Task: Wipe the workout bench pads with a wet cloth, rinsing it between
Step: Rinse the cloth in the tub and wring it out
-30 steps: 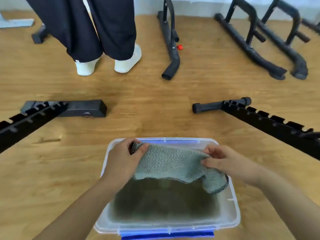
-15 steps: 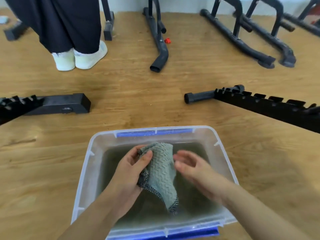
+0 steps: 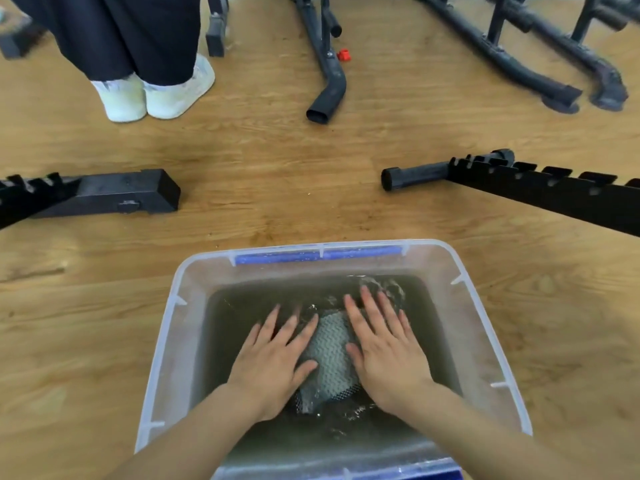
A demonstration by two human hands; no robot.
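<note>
A clear plastic tub with blue handle clips stands on the wooden floor and holds murky water. A grey-green woven cloth lies under the water in it. My left hand and my right hand are both flat in the water with fingers spread, pressing down on the cloth's left and right sides. Only the strip of cloth between my hands shows. No bench pad is in view.
Black notched bench frame rails lie on the floor at left and right. Further back are black tubular equipment legs and a small red part. A person in dark trousers and white shoes stands at the top left.
The cloth was held up over the tub by both hands, then dangled from my left hand. Now it is under the water and both hands press it down flat.
</note>
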